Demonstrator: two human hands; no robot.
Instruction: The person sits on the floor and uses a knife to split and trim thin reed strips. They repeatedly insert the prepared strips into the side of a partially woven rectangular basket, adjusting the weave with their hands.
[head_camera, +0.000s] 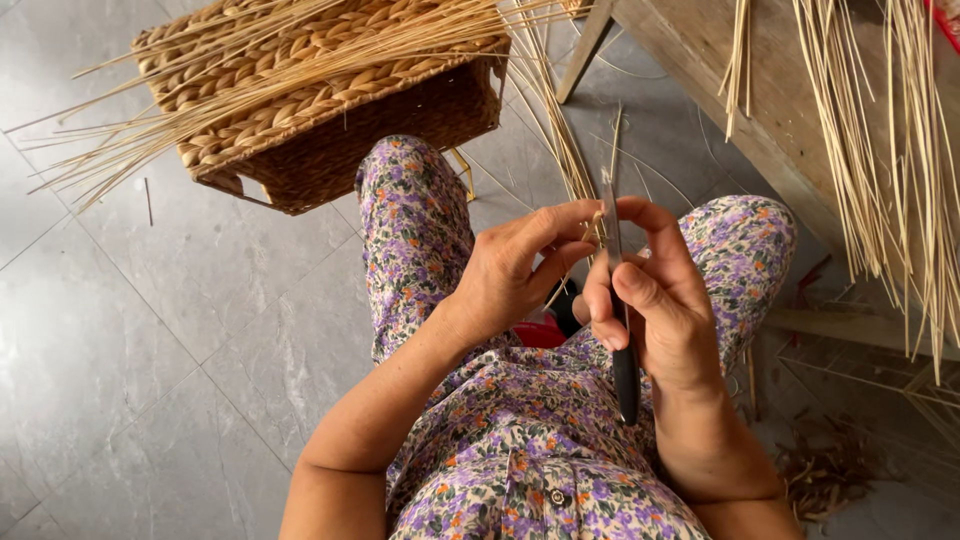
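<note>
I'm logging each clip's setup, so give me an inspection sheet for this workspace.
Surface: grey stone-look tiled floor; person seated, lap in purple floral cloth.
Job's things: slim black-handled knife, blade up; thin pale reed strip at the blade.
Clutter: brown shavings on the floor at right.
Grippers: left hand pinches the strip; right hand grips the knife.
Cables: nothing seen.
Surroundings: brown woven rectangular basket with long pale reeds laid over it; wooden bench hung with more reeds.
</note>
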